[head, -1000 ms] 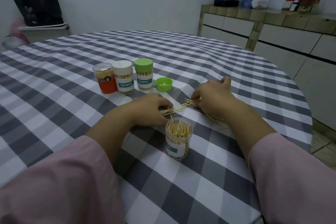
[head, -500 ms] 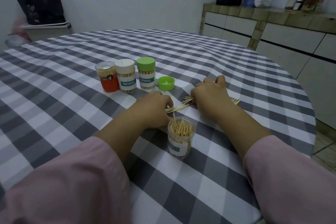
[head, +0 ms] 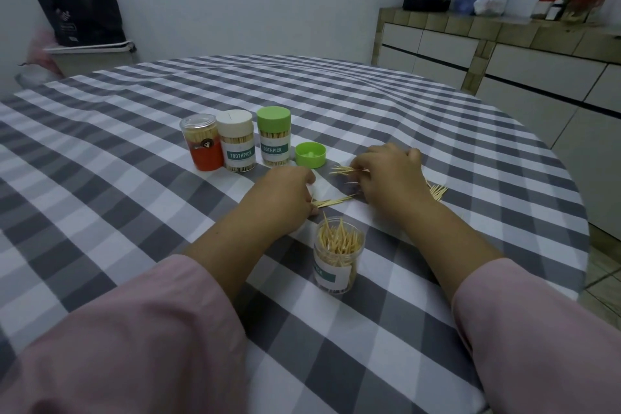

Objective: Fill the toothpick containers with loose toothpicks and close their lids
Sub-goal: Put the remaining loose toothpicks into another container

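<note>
An open clear toothpick container [head: 337,255], partly full, stands near me on the checked tablecloth [head: 134,212]. Its green lid [head: 310,154] lies upside down further back. Three closed containers stand in a row: one with a red label [head: 202,146], one with a white lid [head: 236,140], one with a green lid [head: 274,135]. My left hand [head: 282,198] grips a small bundle of toothpicks [head: 332,201] pointing right. My right hand [head: 389,178] pinches other toothpicks [head: 342,171] on the cloth. More loose toothpicks [head: 437,191] lie to the right of that hand.
The round table's edge [head: 584,245] curves close on the right, with tiled floor below. A counter with white drawers [head: 504,54] runs along the right wall, holding bags and jars. A black bag [head: 80,10] sits on a bin at the back left.
My hands have drawn apart: the right hand lifted a separate bunch of toothpicks further back, while the left keeps its bundle near the open container.
</note>
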